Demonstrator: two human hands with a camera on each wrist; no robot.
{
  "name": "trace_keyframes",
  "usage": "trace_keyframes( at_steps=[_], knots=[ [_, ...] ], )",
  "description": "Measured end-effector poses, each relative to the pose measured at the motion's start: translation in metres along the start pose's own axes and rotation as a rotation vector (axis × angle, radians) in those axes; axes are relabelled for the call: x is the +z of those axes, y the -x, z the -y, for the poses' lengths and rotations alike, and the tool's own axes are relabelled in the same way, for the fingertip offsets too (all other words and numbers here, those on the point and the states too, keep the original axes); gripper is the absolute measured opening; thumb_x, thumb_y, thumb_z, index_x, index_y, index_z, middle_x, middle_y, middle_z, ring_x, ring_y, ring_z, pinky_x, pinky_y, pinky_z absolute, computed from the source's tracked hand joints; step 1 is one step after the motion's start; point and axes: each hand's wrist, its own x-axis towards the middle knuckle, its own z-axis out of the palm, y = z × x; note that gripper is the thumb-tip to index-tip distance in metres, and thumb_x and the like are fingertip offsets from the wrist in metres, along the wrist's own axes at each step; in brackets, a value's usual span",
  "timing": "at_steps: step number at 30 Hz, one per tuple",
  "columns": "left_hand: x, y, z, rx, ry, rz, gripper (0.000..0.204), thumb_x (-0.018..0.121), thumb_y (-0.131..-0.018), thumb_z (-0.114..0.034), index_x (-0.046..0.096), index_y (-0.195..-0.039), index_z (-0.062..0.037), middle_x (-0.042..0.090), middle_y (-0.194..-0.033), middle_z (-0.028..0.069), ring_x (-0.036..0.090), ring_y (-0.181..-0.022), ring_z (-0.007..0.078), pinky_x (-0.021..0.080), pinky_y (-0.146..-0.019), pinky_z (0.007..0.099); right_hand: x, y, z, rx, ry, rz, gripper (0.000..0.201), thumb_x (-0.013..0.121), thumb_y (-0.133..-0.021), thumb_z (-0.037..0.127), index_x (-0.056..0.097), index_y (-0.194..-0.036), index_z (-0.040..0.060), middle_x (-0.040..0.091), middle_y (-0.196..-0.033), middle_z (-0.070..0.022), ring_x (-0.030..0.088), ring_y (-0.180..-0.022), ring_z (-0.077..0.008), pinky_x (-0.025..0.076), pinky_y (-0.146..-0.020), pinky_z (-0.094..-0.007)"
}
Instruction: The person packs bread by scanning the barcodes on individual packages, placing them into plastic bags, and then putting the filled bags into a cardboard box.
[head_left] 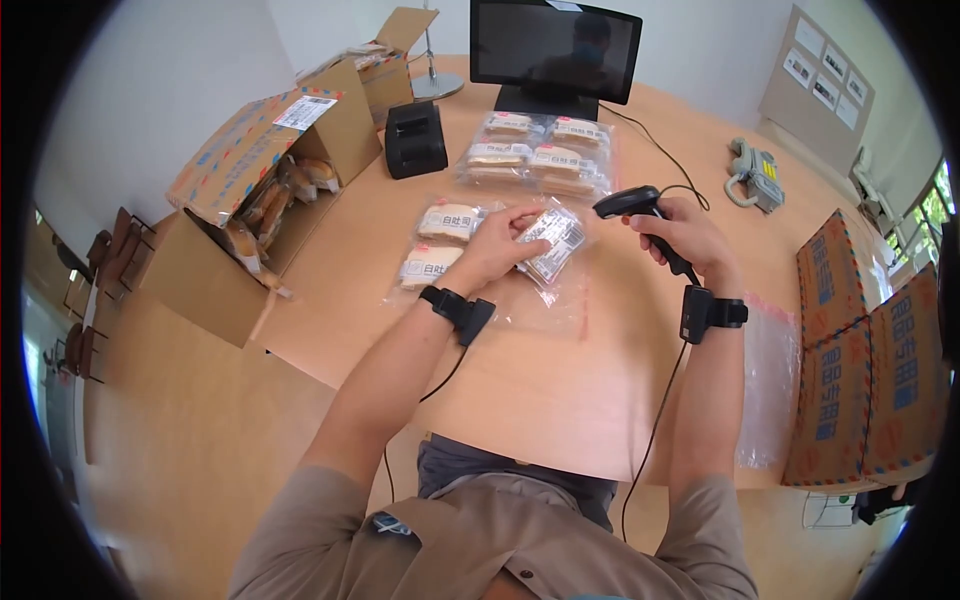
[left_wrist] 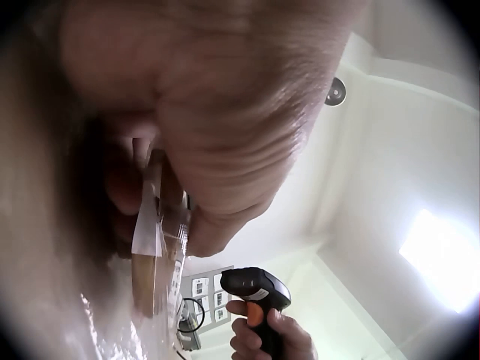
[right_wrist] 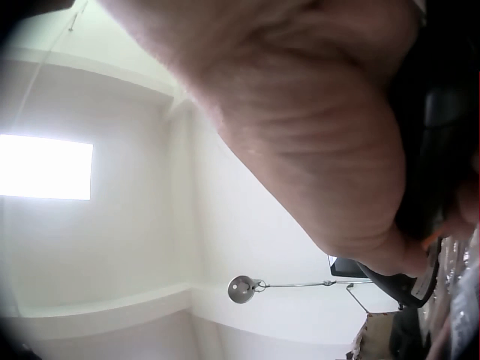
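My left hand (head_left: 495, 248) grips a clear-wrapped bread pack (head_left: 560, 240), its thumb over the side with the printed white label. In the left wrist view the pack (left_wrist: 146, 274) appears edge-on between thumb and fingers. A black handheld barcode scanner (head_left: 628, 201) is in my right hand (head_left: 697, 238), fingers curled round its handle. Its head points left towards the labelled pack, with a gap between them. The left wrist view shows the scanner's orange trigger (left_wrist: 255, 313) under a finger. Two more bread packs (head_left: 447, 221) lie beside my left hand on a clear plastic bag (head_left: 560, 312).
Behind stands a bagged group of several bread packs (head_left: 535, 155), before a monitor (head_left: 555, 50). An open carton (head_left: 255, 165) of bread lies at left, near a black printer-like box (head_left: 415, 140). To the right are a telephone (head_left: 757, 177), plastic bags (head_left: 768, 390) and printed cartons (head_left: 865, 370).
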Motion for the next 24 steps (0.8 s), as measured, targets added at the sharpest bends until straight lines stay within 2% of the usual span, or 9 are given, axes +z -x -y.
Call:
trace_keyframes(
  at_steps=[2,5,8,16,18,20,23,24],
  knots=[
    [-0.002,-0.003,0.008,0.005,0.069,0.014,0.069,0.086,-0.091,-0.004,0.057,-0.153,0.0066,0.070,-0.129,0.0096,0.067,-0.117,0.0146,0.056,-0.101,0.0284,0.009,0.009,0.013,0.007,0.138,0.046,0.024,0.076,-0.097,0.025,0.072,-0.095,0.0019,0.067,-0.073,-0.0016,0.062,-0.057,-0.0102,0.049,-0.053,-0.0271],
    [-0.001,-0.006,0.012,0.021,0.115,0.020,0.068,0.085,-0.091,-0.001,0.058,-0.153,0.0055,0.069,-0.135,0.0110,0.067,-0.124,0.0161,0.055,-0.106,0.0297,0.016,0.010,0.019,0.048,0.263,0.095,0.025,0.078,-0.096,0.025,0.070,-0.091,0.0017,0.069,-0.073,-0.0025,0.063,-0.058,-0.0110,0.050,-0.053,-0.0277],
    [-0.002,-0.008,0.018,0.094,0.038,-0.007,0.066,0.086,-0.089,-0.003,0.061,-0.150,0.0029,0.073,-0.131,0.0111,0.070,-0.113,0.0146,0.058,-0.097,0.0290,0.023,0.007,0.015,0.070,0.296,0.066,0.024,0.077,-0.095,0.024,0.069,-0.092,0.0018,0.069,-0.074,-0.0033,0.063,-0.057,-0.0111,0.049,-0.051,-0.0280],
    [-0.002,-0.007,0.016,0.085,0.053,0.013,0.065,0.086,-0.089,-0.005,0.062,-0.149,0.0017,0.074,-0.126,0.0104,0.070,-0.109,0.0140,0.058,-0.094,0.0282,0.035,0.000,0.012,0.090,0.300,0.080,0.023,0.076,-0.095,0.025,0.070,-0.098,0.0019,0.069,-0.074,-0.0037,0.063,-0.058,-0.0118,0.048,-0.051,-0.0285],
    [-0.002,-0.005,0.014,0.083,0.062,0.007,0.065,0.085,-0.089,-0.005,0.062,-0.149,0.0016,0.074,-0.126,0.0106,0.070,-0.109,0.0141,0.058,-0.094,0.0282,0.038,-0.001,0.013,0.093,0.307,0.074,0.025,0.077,-0.096,0.026,0.069,-0.092,0.0019,0.068,-0.073,-0.0027,0.062,-0.056,-0.0105,0.049,-0.052,-0.0277],
    [-0.003,-0.005,0.011,0.022,0.090,0.050,0.067,0.086,-0.090,-0.004,0.059,-0.151,0.0029,0.066,-0.140,0.0109,0.064,-0.129,0.0168,0.051,-0.112,0.0309,0.039,-0.002,0.014,0.087,0.309,0.075,0.026,0.077,-0.096,0.026,0.069,-0.091,0.0020,0.068,-0.073,-0.0028,0.062,-0.056,-0.0105,0.049,-0.052,-0.0277],
    [-0.005,-0.006,0.013,0.018,0.041,0.056,0.069,0.086,-0.090,-0.006,0.058,-0.152,0.0024,0.066,-0.140,0.0106,0.063,-0.130,0.0166,0.051,-0.113,0.0311,0.032,-0.003,0.011,0.085,0.330,0.053,0.025,0.077,-0.096,0.025,0.069,-0.093,0.0014,0.069,-0.074,-0.0034,0.062,-0.056,-0.0109,0.050,-0.052,-0.0276],
    [-0.005,-0.006,0.014,0.017,0.058,0.053,0.067,0.086,-0.091,-0.006,0.059,-0.152,0.0026,0.068,-0.137,0.0099,0.063,-0.130,0.0165,0.051,-0.113,0.0309,0.028,-0.005,0.006,0.060,0.278,-0.023,0.024,0.076,-0.096,0.024,0.069,-0.094,0.0010,0.069,-0.074,-0.0039,0.063,-0.056,-0.0113,0.051,-0.052,-0.0278]
  ],
)
